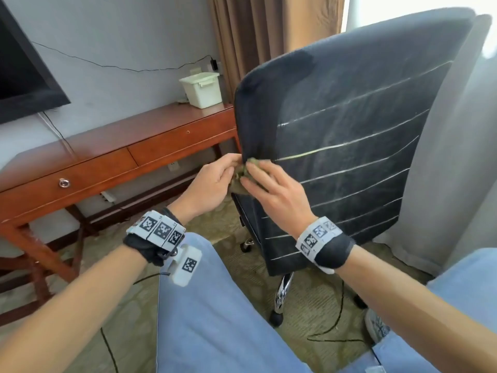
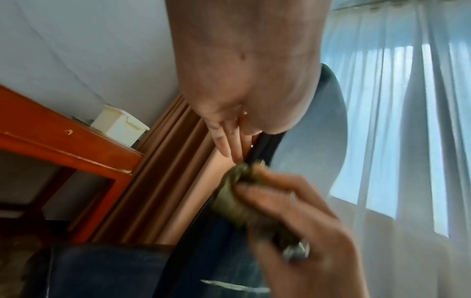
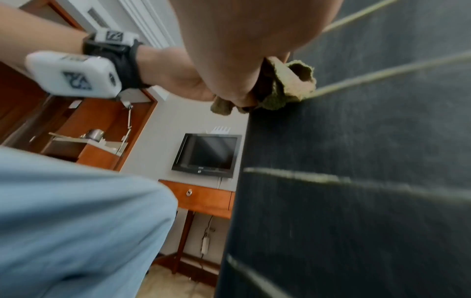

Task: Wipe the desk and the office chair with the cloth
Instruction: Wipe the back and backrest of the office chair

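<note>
Beside the bench [image 1: 150, 135], I am pinching the cloth [image 1: 243, 172] in both my left hand [image 1: 209, 184] and right hand [image 1: 271, 192] against the chair [image 1: 349, 125] back's edge, where it may slip free if bunched.

Green cloth [image 1: 243, 175] bunched against dark office chair [image 1: 347, 135] back edge; wooden desk [image 1: 113, 154] behind.

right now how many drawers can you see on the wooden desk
2. One drawer sits at the near left end of the desk, with a round metal pull. The second drawer is further along, beside the office chair. More may be hidden behind the chair.
</note>
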Demonstrator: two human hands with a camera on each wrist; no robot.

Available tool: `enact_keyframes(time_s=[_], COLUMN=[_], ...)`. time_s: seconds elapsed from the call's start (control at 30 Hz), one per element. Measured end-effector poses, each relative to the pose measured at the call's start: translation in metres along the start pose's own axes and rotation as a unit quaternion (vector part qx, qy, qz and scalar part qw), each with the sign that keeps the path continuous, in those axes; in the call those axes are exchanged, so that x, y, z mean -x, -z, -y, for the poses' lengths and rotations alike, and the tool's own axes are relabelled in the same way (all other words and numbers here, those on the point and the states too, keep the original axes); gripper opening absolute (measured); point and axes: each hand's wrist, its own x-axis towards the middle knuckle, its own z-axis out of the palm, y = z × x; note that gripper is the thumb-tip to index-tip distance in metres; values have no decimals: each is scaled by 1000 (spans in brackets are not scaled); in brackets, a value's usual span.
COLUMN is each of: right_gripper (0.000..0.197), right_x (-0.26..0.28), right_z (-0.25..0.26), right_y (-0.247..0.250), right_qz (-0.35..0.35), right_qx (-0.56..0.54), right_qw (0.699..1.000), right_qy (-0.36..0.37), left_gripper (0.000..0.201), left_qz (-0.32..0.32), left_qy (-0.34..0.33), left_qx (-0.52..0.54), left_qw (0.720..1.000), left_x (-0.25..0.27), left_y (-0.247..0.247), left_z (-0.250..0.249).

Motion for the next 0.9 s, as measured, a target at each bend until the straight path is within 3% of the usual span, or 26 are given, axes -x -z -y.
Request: enact_keyframes(time_s=[0.1, 0.17, 0.3, 0.43, 0.6, 0.77, 0.9], right_gripper=[36, 37, 24, 25, 21, 23, 23], right_x=[38, 48, 24, 0, 59, 120, 100], right_z=[19, 29, 37, 28, 23, 40, 46], right_y=[-18, -22, -13, -6, -47, -64, -46], right_qz=[101, 121, 38, -38, -3, 120, 76], right_qx=[-21, -46, -84, -89, -45, -54, -109], right_qw=[995, 992, 995, 993, 999, 990, 991], right_qy=[11, -13, -39, -73, -25, 44, -18], left_gripper=[43, 45, 46, 44, 41, 43, 45], left_qz=[2, 3, 8, -6, -11, -16, -32], left_qy=[44, 68, 86, 80, 67, 64, 80], left_qx=[40, 53, 58, 89, 107, 119, 124], left_qw=[998, 996, 995, 993, 992, 991, 989], left_x=[5, 6, 11, 6, 1, 2, 12], left_y=[0, 5, 8, 4, -9, -18, -31], left_z=[9, 14, 17, 14, 11, 11, 22])
